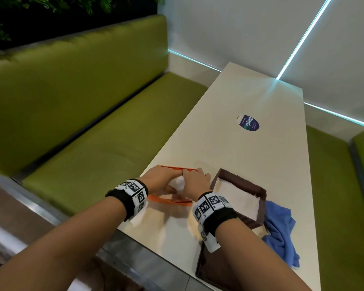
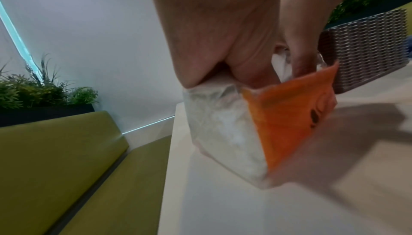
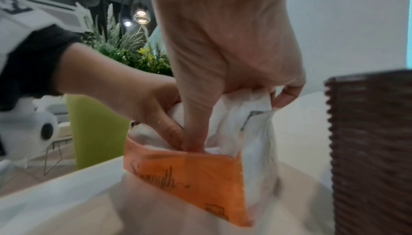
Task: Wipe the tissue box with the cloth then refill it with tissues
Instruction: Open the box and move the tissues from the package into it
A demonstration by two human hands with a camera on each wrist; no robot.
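An orange plastic tissue pack (image 1: pixel 168 201) stands on the white table (image 1: pixel 240 97) in front of me, torn open at the top. Both hands are at its mouth. My left hand (image 1: pixel 161 181) reaches in from the left, with its fingers curled round the white tissues (image 1: pixel 178 182). My right hand (image 1: pixel 195 180) pinches the same stack; in the right wrist view its thumb is pushed down into the pack (image 3: pixel 189 177). The brown woven tissue box (image 1: pixel 259 208) sits open just to the right, with white tissues lying inside. The blue cloth (image 1: pixel 280 229) lies crumpled beside the box.
A dark brown lid (image 1: pixel 200 267) lies at the table's near edge under my right forearm. A round purple sticker (image 1: pixel 248 122) is farther up the table. Green bench seats (image 1: pixel 93 143) run along the left and the right. A white wall closes off the far end.
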